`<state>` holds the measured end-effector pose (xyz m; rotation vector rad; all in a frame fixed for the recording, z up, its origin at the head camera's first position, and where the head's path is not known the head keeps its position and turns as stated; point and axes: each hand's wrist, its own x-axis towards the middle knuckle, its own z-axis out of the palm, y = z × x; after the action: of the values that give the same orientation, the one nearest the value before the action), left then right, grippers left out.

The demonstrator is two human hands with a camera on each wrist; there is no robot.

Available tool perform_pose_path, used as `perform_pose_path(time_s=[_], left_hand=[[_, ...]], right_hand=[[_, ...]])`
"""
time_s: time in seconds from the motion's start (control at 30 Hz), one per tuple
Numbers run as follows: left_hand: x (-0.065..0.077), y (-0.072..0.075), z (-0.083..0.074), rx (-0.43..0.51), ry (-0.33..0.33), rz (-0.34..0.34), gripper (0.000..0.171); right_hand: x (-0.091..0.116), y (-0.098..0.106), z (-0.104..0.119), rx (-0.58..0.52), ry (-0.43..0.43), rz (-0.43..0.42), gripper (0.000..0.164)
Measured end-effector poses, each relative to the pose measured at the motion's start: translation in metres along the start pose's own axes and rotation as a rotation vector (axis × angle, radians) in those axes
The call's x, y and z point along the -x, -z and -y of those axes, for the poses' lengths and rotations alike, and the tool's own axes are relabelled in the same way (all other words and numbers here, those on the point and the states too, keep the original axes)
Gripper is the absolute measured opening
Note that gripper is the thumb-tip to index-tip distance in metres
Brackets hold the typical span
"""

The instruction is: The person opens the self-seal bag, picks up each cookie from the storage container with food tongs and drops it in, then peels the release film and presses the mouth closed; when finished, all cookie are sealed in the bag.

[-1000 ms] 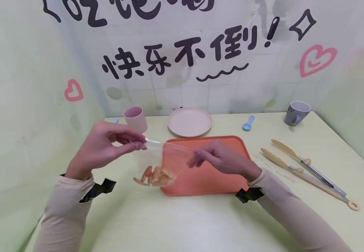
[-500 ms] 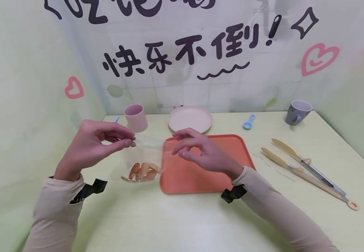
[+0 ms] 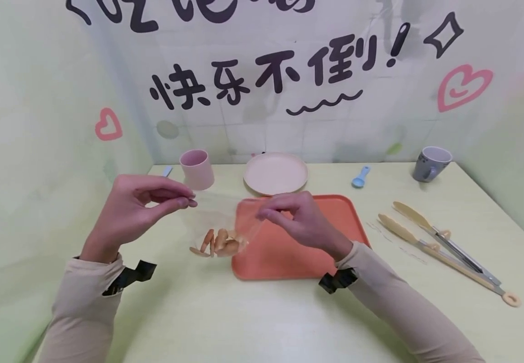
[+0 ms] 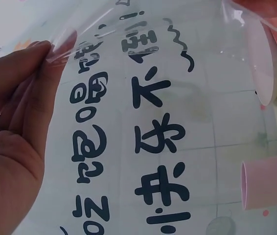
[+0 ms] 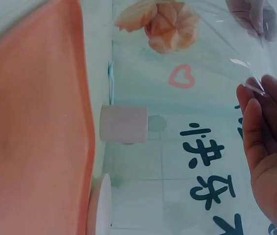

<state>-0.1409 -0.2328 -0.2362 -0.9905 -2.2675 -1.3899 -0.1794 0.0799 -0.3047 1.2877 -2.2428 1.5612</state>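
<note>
A clear plastic bag (image 3: 207,214) hangs above the table, with several orange-tan curved pieces of food (image 3: 222,242) gathered at its bottom. My left hand (image 3: 146,206) pinches the bag's top left corner between thumb and fingers. At the opposite top corner my right hand (image 3: 300,219) pinches the film, thumb against fingertips, so the top edge stretches between both hands. In the right wrist view the food pieces (image 5: 170,24) show through the film, and the right hand (image 5: 270,142) is at the bag's corner. An orange tray (image 3: 298,264) lies partly behind the bag and right hand.
Behind stand a pink cup (image 3: 196,170) and a pale pink plate (image 3: 275,174). A blue measuring spoon (image 3: 360,177) and a grey mug (image 3: 431,164) are at the back right. Tongs with tan tips (image 3: 448,254) lie on the right side of the table.
The bag and left hand have shifted left from a second ago. My right hand moved left, its fingers spread half a second ago, and now pinches the bag's right corner.
</note>
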Motion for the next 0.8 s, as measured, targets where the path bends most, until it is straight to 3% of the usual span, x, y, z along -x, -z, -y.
perform_pose_path(time_s=[0.27,0.5,0.8], left_hand=[[0.007,0.002,0.006,0.086,0.049,-0.054,0.021],[0.003,-0.008,0.011,0.099,0.065,-0.054,0.021],[0.007,-0.018,0.019,0.073,0.085,-0.012,0.019]], right_hand=[[-0.006,-0.006,0.006,-0.033,0.057,-0.106,0.014],[-0.002,-0.001,0.006,-0.025,0.078,-0.202,0.015],[0.006,0.004,0.007,-0.076,0.023,-0.163,0.018]])
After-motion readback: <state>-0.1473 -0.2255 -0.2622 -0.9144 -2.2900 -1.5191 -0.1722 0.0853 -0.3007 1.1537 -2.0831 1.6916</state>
